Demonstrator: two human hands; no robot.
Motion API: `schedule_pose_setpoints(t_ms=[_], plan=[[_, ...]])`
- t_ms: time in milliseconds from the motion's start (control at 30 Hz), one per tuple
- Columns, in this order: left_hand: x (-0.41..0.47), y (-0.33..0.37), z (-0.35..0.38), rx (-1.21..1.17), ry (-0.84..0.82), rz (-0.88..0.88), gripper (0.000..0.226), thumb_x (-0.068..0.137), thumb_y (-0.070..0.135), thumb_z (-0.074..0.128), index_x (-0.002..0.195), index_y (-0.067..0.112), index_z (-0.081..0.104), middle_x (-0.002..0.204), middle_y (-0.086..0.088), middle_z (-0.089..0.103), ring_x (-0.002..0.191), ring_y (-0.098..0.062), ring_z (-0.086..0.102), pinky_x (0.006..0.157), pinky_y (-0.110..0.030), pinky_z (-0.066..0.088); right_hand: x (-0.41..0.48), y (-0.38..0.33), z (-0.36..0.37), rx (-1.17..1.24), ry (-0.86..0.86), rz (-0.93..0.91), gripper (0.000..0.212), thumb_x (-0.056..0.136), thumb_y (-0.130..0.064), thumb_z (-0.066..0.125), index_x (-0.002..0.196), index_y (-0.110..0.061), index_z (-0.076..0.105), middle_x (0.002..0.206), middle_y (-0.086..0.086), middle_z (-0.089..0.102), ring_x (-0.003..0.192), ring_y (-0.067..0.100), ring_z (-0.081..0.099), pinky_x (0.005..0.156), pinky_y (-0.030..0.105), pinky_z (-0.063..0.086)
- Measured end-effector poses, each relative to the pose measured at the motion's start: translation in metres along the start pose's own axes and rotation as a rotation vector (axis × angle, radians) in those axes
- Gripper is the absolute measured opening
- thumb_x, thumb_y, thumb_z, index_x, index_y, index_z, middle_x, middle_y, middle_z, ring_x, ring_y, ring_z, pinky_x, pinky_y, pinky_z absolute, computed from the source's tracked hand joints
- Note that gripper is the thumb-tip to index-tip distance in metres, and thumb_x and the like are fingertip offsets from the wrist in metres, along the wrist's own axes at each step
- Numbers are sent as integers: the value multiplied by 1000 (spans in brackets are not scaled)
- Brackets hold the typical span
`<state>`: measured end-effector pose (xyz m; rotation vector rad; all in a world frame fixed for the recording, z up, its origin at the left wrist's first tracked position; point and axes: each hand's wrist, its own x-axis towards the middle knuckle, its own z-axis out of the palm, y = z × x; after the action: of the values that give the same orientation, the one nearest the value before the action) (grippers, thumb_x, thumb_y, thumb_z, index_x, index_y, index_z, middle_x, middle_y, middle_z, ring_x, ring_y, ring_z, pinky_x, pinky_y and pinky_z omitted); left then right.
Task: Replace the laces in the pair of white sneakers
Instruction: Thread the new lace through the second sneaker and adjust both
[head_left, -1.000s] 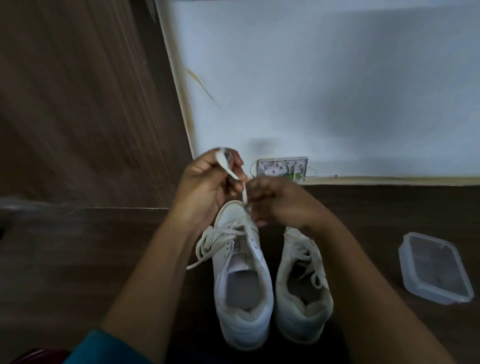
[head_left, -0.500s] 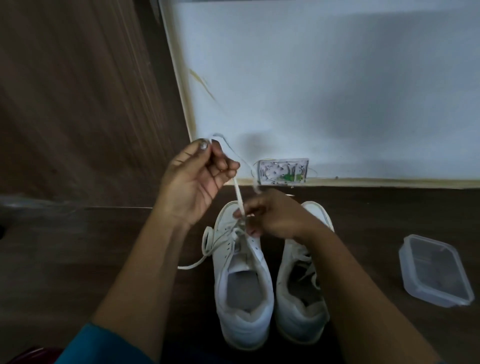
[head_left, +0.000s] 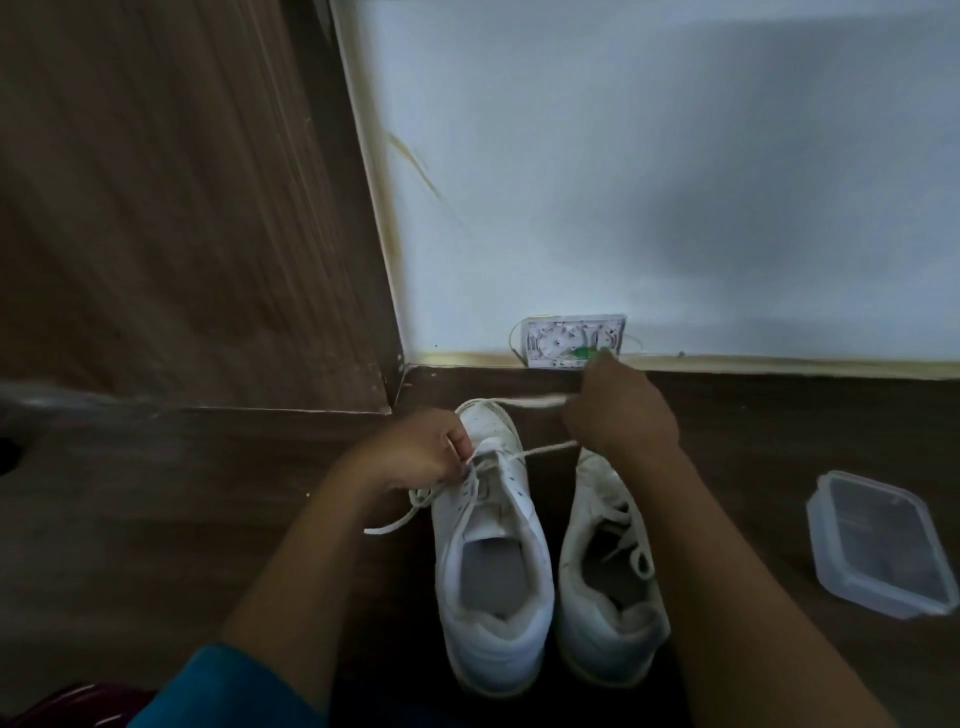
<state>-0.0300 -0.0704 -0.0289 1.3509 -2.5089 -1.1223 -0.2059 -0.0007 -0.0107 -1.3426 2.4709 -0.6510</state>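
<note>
- A pair of white leather low-top shoes stands side by side on the dark brown wooden floor (head_left: 156, 545), toes toward the wall. The left sneaker (head_left: 488, 561) and the right sneaker (head_left: 610, 587) sit just beside each other.
- The left hand (head_left: 415, 452) sits at the forward eyelets of the left sneaker. Its fingers are curled in and pinch the flat white lace (head_left: 545, 448) where it leaves the shoe.
- The right hand (head_left: 621, 415) is above the toe of the right sneaker, closed into a fist around the same lace. Two strands run from the front of the left sneaker across to this fist.
- A loose length of the lace trails onto the floor to the left of the left sneaker.
- The right sneaker's own lacing lies slack across its opening.
- A clear rectangular plastic container (head_left: 878, 545) rests on the floor, well apart to the right of the shoes.
- A white rectangular wall plate (head_left: 561, 343) is fixed at the base of the pale wall (head_left: 675, 182), just beyond the right hand.
- A brown wood-grain panel (head_left: 182, 208) stands at the left.
- A teal sleeve (head_left: 223, 686) covers the left upper arm.
</note>
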Motion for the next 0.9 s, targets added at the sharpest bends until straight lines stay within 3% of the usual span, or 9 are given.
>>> schedule_pose_setpoints(t_ms=[67, 133, 233, 333, 400, 467, 600, 767, 900], plan=[[-1, 0, 1, -39, -22, -31, 21, 78, -10, 59, 82, 10, 62, 71, -3, 60, 67, -20, 55, 64, -31, 44, -4, 3, 2, -246, -94, 19, 36, 88, -19, 51, 122, -10, 48, 122, 11, 55, 109, 28, 56, 76, 32, 39], [0, -3, 1, -62, -51, -53, 27, 77, -12, 57, 81, 15, 57, 76, -10, 61, 69, -24, 56, 62, -32, 43, -7, 0, 6, -350, -118, -96, 34, 88, -20, 52, 121, -13, 53, 128, 13, 48, 111, 29, 55, 79, 34, 43], [1, -5, 1, -66, -64, -60, 29, 77, -12, 55, 83, 16, 56, 79, -12, 60, 65, -26, 56, 59, -32, 45, -6, -9, 11, -287, -279, -417, 22, 85, -19, 57, 103, -16, 70, 113, 8, 65, 102, 24, 61, 86, 31, 50], [1, -2, 1, -24, -27, -26, 27, 75, -10, 58, 86, 15, 60, 76, -6, 59, 63, -23, 57, 57, -30, 46, -9, -17, 11, -195, -422, -486, 20, 88, -17, 57, 90, -3, 71, 97, 11, 69, 89, 21, 62, 75, 27, 48], [1, 1, -1, 62, 9, 5, 24, 78, -4, 59, 93, 14, 63, 75, 3, 54, 63, -13, 53, 54, -22, 42, -10, -17, 6, -133, -436, -476, 26, 89, -23, 58, 87, 0, 70, 90, 15, 67, 81, 20, 59, 62, 24, 41], [1, 3, -1, 127, 11, 9, 24, 81, 0, 55, 98, 15, 62, 78, 4, 52, 66, -10, 50, 53, -22, 39, -10, -15, 4, -172, -478, -478, 23, 86, -21, 62, 90, -1, 72, 86, 14, 68, 78, 21, 61, 61, 25, 41], [3, -3, 3, -19, -33, -50, 27, 84, -5, 42, 90, 19, 53, 77, -7, 53, 64, -19, 50, 55, -28, 38, -7, -11, 9, -286, -533, -405, 23, 82, -10, 57, 60, -4, 56, 59, 9, 51, 56, 19, 48, 52, 26, 37], [7, -11, 4, -167, 52, 10, 31, 89, -7, 40, 86, 23, 49, 78, -9, 49, 60, -17, 48, 56, -29, 41, -9, -20, 7, 55, -556, -291, 27, 89, -9, 40, 66, -2, 51, 67, 13, 47, 58, 18, 39, 55, 30, 32], [8, -10, 3, -177, 48, 66, 34, 88, -8, 40, 81, 22, 54, 71, -2, 46, 60, -15, 43, 54, -27, 36, -10, -18, 12, 439, -498, -88, 26, 92, -10, 45, 68, -9, 55, 57, 2, 53, 47, 11, 48, 51, 21, 43]])
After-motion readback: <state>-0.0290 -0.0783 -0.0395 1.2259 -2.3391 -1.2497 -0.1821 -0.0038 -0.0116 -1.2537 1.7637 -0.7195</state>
